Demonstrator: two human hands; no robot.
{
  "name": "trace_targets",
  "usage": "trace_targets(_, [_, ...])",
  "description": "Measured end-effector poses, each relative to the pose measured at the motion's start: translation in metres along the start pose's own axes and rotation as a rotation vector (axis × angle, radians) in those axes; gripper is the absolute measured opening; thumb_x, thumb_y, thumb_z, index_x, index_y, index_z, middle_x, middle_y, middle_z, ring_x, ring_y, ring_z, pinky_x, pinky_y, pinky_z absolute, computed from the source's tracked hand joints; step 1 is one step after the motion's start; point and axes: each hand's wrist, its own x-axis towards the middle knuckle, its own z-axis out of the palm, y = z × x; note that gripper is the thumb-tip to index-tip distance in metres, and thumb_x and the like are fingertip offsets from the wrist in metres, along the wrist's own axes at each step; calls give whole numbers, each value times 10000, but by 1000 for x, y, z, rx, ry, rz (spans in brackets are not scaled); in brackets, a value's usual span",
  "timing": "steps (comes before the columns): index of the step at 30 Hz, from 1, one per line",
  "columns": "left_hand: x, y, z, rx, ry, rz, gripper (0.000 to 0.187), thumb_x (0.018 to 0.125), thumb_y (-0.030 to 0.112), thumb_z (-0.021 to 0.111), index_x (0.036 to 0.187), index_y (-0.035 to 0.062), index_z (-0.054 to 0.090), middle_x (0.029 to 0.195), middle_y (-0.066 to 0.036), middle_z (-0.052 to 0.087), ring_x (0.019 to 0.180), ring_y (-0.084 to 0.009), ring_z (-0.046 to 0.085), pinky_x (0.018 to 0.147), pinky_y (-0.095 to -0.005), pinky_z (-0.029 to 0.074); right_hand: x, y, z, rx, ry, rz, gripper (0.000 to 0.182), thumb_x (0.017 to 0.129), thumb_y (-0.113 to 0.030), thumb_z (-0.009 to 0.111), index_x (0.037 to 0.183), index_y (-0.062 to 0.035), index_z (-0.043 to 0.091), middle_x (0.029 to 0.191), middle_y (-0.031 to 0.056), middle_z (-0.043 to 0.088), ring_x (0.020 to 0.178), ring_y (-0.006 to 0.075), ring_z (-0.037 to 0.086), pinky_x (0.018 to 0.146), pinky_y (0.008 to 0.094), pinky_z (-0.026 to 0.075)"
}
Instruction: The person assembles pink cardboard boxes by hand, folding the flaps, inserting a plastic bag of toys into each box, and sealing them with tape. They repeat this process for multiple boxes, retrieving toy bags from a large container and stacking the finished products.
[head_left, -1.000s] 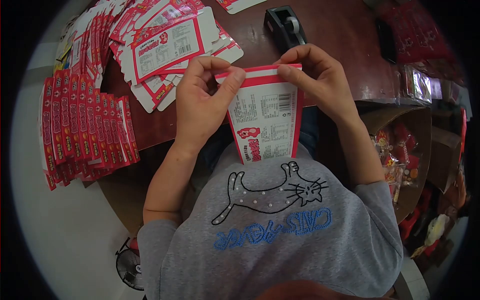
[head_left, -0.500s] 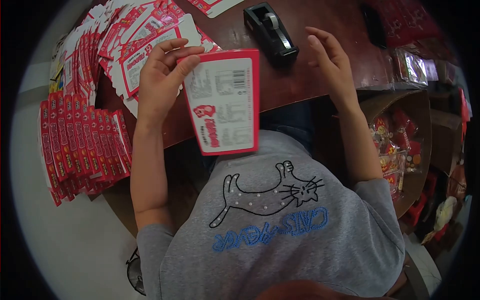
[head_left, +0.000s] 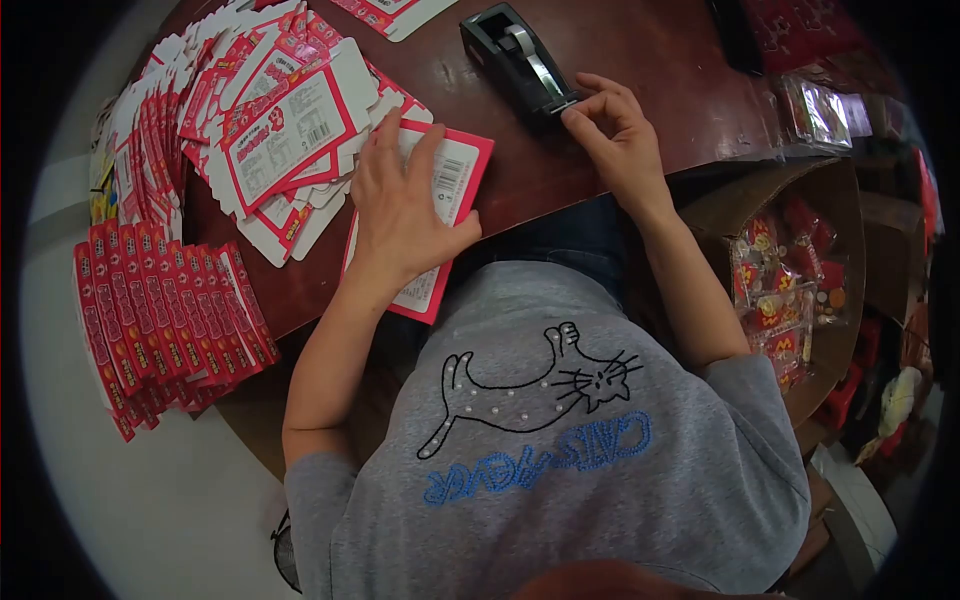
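Note:
A red-and-white printed carton (head_left: 456, 172) lies at the table's near edge, its lower part sticking out past it. Over its printed face, my left hand (head_left: 402, 215) rests with fingers spread, pressing on it and covering the middle. At the front end of a black tape dispenser (head_left: 488, 50), my right hand (head_left: 622, 145) pinches the loose end of the clear tape (head_left: 546, 76) between thumb and forefinger.
Flat printed cartons (head_left: 290, 130) lie in an overlapping heap at the left. Red boxes (head_left: 165, 310) stand stacked beside the table's left edge. On the right, a cardboard box (head_left: 835, 375) contains small packets (head_left: 775, 260). A dark object (head_left: 735, 35) lies at the far right.
The carton has come down from my left hand's raised grip onto the table edge, and that hand has spread over it. My right hand has moved left to the dispenser and closed on the tape.

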Motion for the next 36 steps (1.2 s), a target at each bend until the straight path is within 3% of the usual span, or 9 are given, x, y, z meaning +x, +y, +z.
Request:
trace_targets(6, [-7,-6,-13,-126,-348,568,903,587,304,790,1448,236,528,1645,-174,183,1406,-465,314,1110,-587,327,-15,-13,-13,-190,-4,-23,120,933,-104,683,1028,-31,696,1121,86,676,957,164,682,783,323,554])
trace_targets(10, [-12,-17,-15,-26,-325,625,925,584,308,795,1466,313,519,1665,-159,150,1396,-451,330,1108,-578,333,-20,-37,-10,56,-417,153,189,958,-92,635,1137,-40,660,971,92,706,843,196,698,747,345,557])
trace_targets(12, [-12,-19,-13,-43,-335,639,941,576,323,800,1473,336,515,1664,-148,160,1380,-434,348,1098,-566,345,-15,-38,-3,-145,-736,8,323,974,-102,593,1295,-71,573,980,132,711,842,267,720,752,380,561])
trace_targets(16, [-11,-18,-12,-99,-377,531,877,581,291,803,1426,306,568,1654,-176,179,1413,-428,329,1131,-527,320,-12,-36,13,-164,-825,19,367,983,-108,558,1343,-86,490,1013,160,707,903,329,714,759,424,560])
trace_targets(25, [-8,-22,-14,-77,-382,563,883,553,333,809,1402,285,571,1645,-136,210,1386,-417,348,1087,-554,362,-13,-38,19,-556,-719,-48,277,938,-204,659,1148,-82,525,921,132,716,839,352,705,705,441,549])
trace_targets(28, [-12,-23,-26,-201,-312,487,892,587,328,835,1420,201,542,1623,-156,238,1406,-423,331,1119,-558,345,-5,-44,4,-299,-179,-49,278,926,-283,710,1052,-67,590,841,81,705,770,244,710,687,379,542])
trace_targets(30, [-16,-25,-37,-363,-36,128,957,664,366,864,1481,121,430,1601,-197,231,1422,-425,318,1154,-542,323,12,-35,-6,-223,76,-14,338,930,-318,723,1095,-37,633,906,70,677,835,155,663,739,336,528])
trace_targets(33, [-15,-38,-48,-766,-46,-348,1120,701,472,892,1551,110,259,1607,-254,143,1493,-415,204,1177,-525,294,31,-7,-4,-29,-62,173,325,930,-294,725,1086,-12,683,1030,105,663,954,180,647,831,336,521])
trace_targets(36, [-22,-31,-75,-145,-204,116,1250,603,478,932,1587,135,242,1638,-265,71,1514,-478,97,1200,-595,200,30,-11,1,105,-152,318,296,931,-281,724,1057,-13,725,1199,138,624,1070,214,642,925,353,510])
